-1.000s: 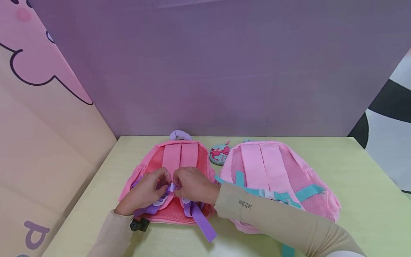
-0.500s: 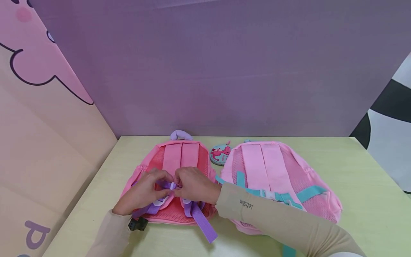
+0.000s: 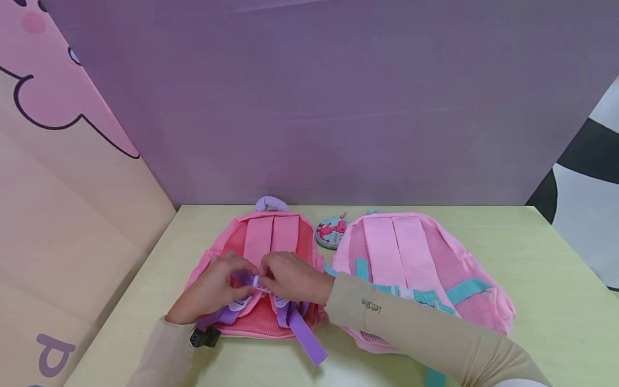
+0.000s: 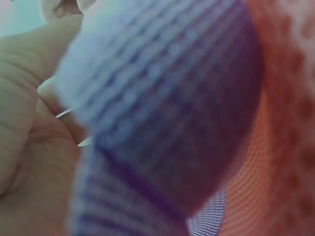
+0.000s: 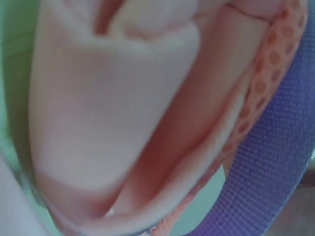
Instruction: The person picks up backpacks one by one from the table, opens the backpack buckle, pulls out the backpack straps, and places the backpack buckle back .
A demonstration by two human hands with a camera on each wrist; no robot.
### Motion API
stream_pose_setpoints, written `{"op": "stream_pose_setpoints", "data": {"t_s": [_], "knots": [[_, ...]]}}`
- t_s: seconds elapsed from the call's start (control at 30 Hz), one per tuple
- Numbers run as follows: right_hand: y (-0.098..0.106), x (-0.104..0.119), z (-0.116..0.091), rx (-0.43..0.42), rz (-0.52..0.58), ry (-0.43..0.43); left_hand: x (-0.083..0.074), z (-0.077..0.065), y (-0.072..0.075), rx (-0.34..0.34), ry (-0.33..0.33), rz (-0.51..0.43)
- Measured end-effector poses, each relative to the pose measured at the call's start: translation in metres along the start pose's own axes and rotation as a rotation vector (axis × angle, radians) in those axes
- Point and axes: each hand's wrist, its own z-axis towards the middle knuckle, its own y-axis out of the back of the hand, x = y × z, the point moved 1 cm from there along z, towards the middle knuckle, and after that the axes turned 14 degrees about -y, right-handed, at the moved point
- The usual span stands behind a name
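Pinching purple chest strap in left hand, whitish buckle in right hand. Lying between both sets of fingertips, about equally near either; strap line crosswise, dipping slightly rightward. Small, plastic-looking, partly hidden. Beneath: coral-pink backpack, mesh-backed, left of table's middle, lilac handle at far edge.

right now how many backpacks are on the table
2: the coral backpack, under the left hand and right hand, and the light pink backpack to its right, partly hidden by the right sleeve.
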Motion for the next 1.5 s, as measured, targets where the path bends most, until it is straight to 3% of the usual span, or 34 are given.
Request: {"op": "stream_pose_setpoints", "data": {"t_s": [0.47,0.73,1.1,1.37,1.5], "knots": [[-0.0031,-0.0003,0.0004,0.034,-0.01,-0.005,-0.0031,-0.0005,0.0006,0.0,0.003,0.011],[-0.0024,-0.0032,0.0014,0.034,-0.011,0.036,0.0004,0.0001,0.0037,0.008,-0.052,-0.018],[-0.0007,-0.0036,0.0021,0.059,-0.004,0.023,0.0036,-0.0015,0.003,0.006,-0.009,-0.03],[0.0012,-0.0052,0.0013,0.075,0.055,0.022,0.0029,0.0015,0.0018,-0.02,-0.042,-0.012],[0.0026,-0.0052,-0.0002,0.082,0.075,0.009,0.0032,0.0018,0.0018,-0.018,-0.021,0.001]]}}
